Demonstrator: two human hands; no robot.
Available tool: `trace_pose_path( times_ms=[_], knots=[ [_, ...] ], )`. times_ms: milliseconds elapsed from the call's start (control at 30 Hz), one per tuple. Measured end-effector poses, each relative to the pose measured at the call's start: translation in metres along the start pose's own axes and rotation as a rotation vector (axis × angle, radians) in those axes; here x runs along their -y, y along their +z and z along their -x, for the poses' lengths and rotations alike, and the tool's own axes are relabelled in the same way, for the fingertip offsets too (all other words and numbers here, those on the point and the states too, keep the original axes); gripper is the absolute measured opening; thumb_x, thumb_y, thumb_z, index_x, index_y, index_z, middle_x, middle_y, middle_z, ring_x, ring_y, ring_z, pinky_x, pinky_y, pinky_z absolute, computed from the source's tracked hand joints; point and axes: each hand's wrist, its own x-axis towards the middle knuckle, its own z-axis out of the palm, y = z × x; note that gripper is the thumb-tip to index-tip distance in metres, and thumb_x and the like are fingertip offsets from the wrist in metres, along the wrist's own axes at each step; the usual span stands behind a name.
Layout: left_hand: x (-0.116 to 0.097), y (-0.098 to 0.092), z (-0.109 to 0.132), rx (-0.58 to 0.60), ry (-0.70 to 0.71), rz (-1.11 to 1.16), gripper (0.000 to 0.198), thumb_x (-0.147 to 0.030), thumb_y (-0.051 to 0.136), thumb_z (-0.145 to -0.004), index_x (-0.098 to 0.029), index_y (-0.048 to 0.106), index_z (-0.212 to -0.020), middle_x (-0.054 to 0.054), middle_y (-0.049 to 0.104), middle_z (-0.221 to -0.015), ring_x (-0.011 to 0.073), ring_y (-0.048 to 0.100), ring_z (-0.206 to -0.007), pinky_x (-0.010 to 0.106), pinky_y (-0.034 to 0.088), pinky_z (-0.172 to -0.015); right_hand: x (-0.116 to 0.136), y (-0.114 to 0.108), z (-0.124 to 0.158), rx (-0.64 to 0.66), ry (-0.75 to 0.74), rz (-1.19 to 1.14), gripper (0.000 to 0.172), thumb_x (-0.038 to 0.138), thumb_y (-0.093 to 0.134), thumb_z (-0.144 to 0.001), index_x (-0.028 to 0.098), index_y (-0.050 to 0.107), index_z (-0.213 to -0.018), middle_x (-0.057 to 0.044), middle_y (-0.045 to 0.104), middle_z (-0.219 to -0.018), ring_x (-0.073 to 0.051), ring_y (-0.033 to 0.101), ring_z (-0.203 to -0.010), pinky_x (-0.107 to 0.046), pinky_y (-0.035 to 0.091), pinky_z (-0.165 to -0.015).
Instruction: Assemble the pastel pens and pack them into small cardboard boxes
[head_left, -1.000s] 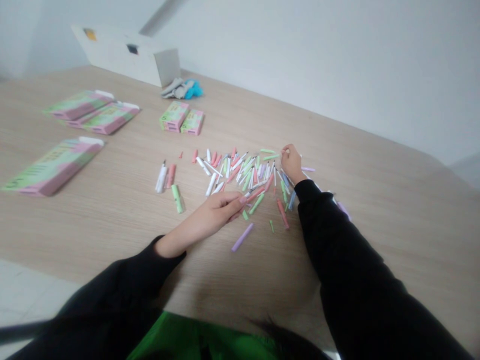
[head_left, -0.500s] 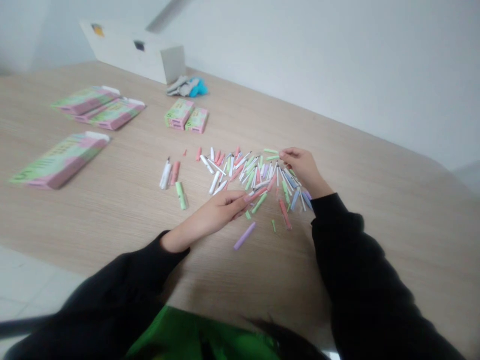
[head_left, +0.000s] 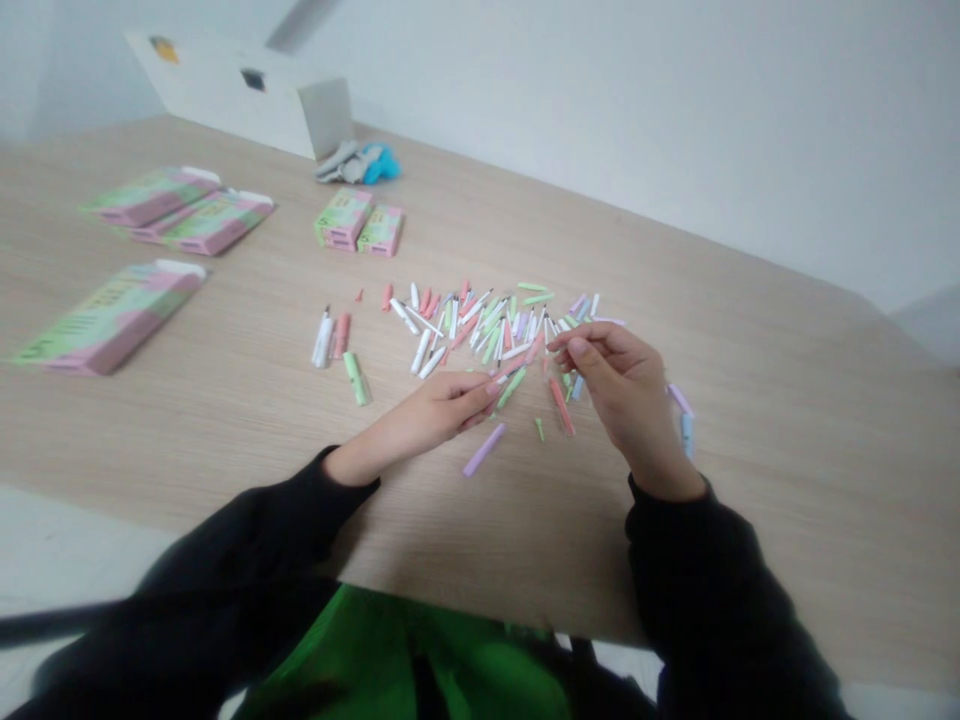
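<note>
A scattered heap of small pastel pens and caps (head_left: 487, 325), white, pink, green, purple and blue, lies on the wooden table (head_left: 225, 420). My left hand (head_left: 442, 405) rests at the heap's near edge, fingers pinched on a pink pen (head_left: 510, 366). My right hand (head_left: 622, 385) hovers just right of it, thumb and fingers pinched together on a small piece I cannot make out. A purple pen (head_left: 484, 449) lies alone between my hands. A green pen (head_left: 357, 378) and a white and pink pair (head_left: 330, 337) lie to the left.
Three flat pink and green boxes (head_left: 112, 315) (head_left: 214, 222) (head_left: 150, 195) lie at the left. Two small ones (head_left: 360, 222) stand behind the heap. A white box (head_left: 240, 90) and a grey and blue cloth (head_left: 356, 163) sit by the wall.
My right hand has drawn back from the far side of the heap toward me and the left hand, fingers pinched. The left hand has stayed in place.
</note>
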Motion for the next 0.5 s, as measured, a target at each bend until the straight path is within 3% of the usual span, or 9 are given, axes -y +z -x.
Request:
trace_pose_path(
  times_ms=[167, 333, 500],
  knots=[
    [-0.002, 0.000, 0.001, 0.009, 0.006, -0.004, 0.046, -0.050, 0.044, -0.101, -0.020, 0.044, -0.066, -0.006, 0.041, -0.058, 0.0091, 0.037, -0.052, 0.025, 0.030, -0.052, -0.006, 0.003, 0.009, 0.062, 0.179, -0.142, 0.008, 0.019, 0.067, -0.082, 0.021, 0.073, -0.086, 0.004, 0.065, -0.068, -0.007, 0.053, -0.055, -0.022, 0.039, -0.053],
    [-0.006, 0.001, 0.003, 0.009, 0.006, 0.004, 0.044, -0.047, 0.044, -0.102, -0.020, 0.045, -0.067, -0.006, 0.041, -0.058, 0.0091, 0.037, -0.052, 0.025, 0.029, -0.053, -0.009, 0.005, 0.013, 0.089, 0.155, -0.042, 0.022, 0.017, 0.053, -0.085, 0.021, 0.074, -0.092, 0.007, 0.049, -0.062, -0.007, 0.042, -0.051, -0.023, 0.031, -0.050],
    [-0.004, 0.001, 0.002, -0.021, 0.023, 0.031, 0.044, -0.048, 0.043, -0.101, -0.020, 0.044, -0.068, -0.006, 0.040, -0.058, 0.0092, 0.036, -0.051, 0.025, 0.029, -0.052, -0.037, -0.009, 0.004, 0.022, 0.073, 0.384, 0.020, 0.022, 0.057, -0.086, 0.020, 0.066, -0.104, -0.001, 0.073, -0.081, -0.015, 0.063, -0.067, -0.031, 0.048, -0.067]
  ],
)
